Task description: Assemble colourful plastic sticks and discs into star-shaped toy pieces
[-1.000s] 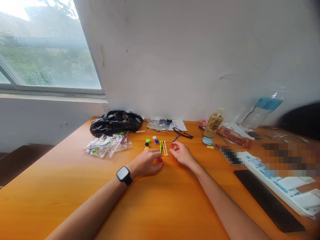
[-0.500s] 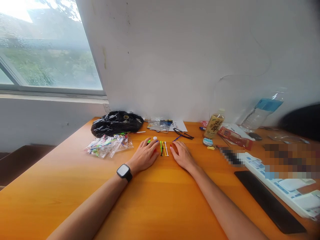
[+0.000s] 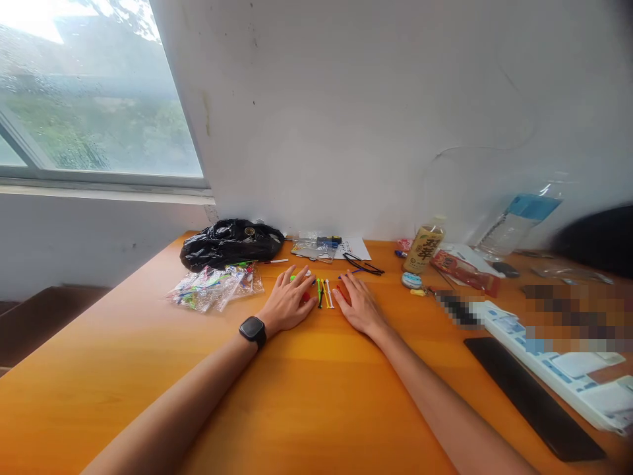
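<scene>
My left hand [image 3: 287, 300] lies palm down on the wooden table [image 3: 316, 402], fingers spread, partly covering small coloured pieces. A red piece [image 3: 306, 298] shows beside its thumb, and green and white bits show past its fingertips. Between my two hands, several thin plastic sticks [image 3: 325, 293] in green, black, yellow and white lie side by side. My right hand [image 3: 359, 303] rests palm down to the right of them, fingers stretched out. A red stick [image 3: 343, 291] is partly hidden under its thumb and index finger. Neither hand grips anything.
Clear packets of coloured pieces [image 3: 212, 288] and a black plastic bag [image 3: 232, 244] lie at the left. Glasses [image 3: 363, 265] lie behind my right hand. At the right are a drink bottle [image 3: 424, 247], a white keyboard [image 3: 548, 366] and a black wrist rest [image 3: 531, 399].
My left hand has shifted slightly right, its fingers spreading further. My right hand's fingers have stretched forward and flattened out. The sticks between the hands have stayed in place.
</scene>
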### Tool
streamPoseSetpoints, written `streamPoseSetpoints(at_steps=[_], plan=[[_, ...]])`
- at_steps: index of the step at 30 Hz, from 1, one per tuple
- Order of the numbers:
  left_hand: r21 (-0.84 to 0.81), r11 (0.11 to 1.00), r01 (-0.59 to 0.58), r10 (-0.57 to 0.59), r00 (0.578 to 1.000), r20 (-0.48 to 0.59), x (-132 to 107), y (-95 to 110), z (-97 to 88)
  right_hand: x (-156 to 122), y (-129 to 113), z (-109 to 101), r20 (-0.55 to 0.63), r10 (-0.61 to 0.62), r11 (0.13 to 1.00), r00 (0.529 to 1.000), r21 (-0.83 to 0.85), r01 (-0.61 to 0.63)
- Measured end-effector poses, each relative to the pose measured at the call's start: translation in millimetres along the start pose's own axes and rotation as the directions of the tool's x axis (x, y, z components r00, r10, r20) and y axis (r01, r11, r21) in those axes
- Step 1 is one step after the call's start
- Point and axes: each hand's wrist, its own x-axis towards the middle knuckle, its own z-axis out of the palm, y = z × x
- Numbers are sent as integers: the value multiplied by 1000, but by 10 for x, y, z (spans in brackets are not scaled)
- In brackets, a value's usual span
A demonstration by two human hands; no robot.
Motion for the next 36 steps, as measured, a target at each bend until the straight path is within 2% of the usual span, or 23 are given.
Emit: streamPoseSetpoints(at_steps=[3, 8, 10, 13, 16, 21, 25, 30, 36], plan=[[-25, 1000, 0, 0, 1000, 23, 57, -18, -12, 24, 17, -13, 12, 56, 998, 998, 12, -56], [-73, 997, -8, 8, 1000, -8, 62, -9, -56, 20, 95, -3, -65, -18, 997, 998, 69, 22], [-89, 996, -23, 22, 1000, -21, 53, -5, -65, 40, 142, 6, -104, 6, 997, 995, 76, 2], [-94, 995, -41, 39, 999, -21, 52, -17, -57, 113, 213, 16, -85, 34, 999, 996, 38, -31], [-107, 993, -47, 46, 999, -11, 60, -44, -38, 184, 262, 28, -65, 19, 1000, 998, 12, -19], [-137, 989, -63, 58, 998, -38, 66, -75, -7, 181, 277, 38, -135, -67, 998, 989, 6, 68], [-146, 987, -73, 65, 996, -56, 59, -93, 16, 137, 250, -1, -198, -70, 997, 978, -47, 62], [-132, 989, -65, 63, 998, -13, 67, -116, 28, 52, 125, -102, -167, -55, 995, 984, -95, 40], [-101, 994, -31, 33, 999, 22, 77, -103, 7, -106, -53, -130, -110, -82, 995, 991, 42, 87]])
